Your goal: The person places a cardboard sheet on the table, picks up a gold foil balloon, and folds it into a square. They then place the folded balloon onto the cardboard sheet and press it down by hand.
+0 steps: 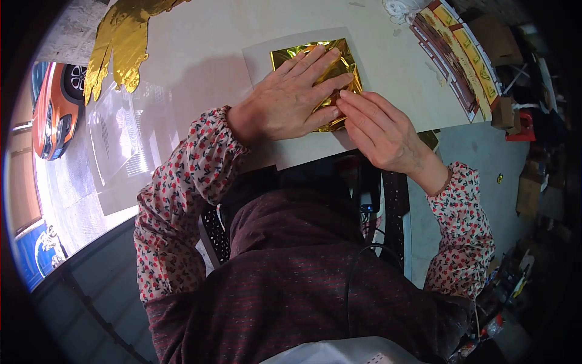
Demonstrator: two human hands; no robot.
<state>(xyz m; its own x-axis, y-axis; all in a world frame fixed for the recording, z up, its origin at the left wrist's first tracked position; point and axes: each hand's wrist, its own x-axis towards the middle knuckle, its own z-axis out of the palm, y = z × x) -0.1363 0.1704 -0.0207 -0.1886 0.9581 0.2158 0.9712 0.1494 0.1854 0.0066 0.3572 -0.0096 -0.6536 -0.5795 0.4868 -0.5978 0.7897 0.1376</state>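
Note:
A crinkled sheet of shiny gold foil (332, 68) lies on a pale sheet (257, 56) near the table's front edge. My left hand (291, 94) rests flat on the foil, palm down, fingers spread toward the upper right, covering much of it. My right hand (379, 128) is at the foil's lower right edge, its thumb and fingertips pressed together beside my left fingers. What lies between those fingertips, if anything, is too small to make out.
More gold foil (130, 45) hangs over the table's far left. Clear plastic sheets (118, 136) lie at the left. Printed strips (464, 51) and white string (401, 9) are at the upper right. Boxes (530, 188) stand beyond the table.

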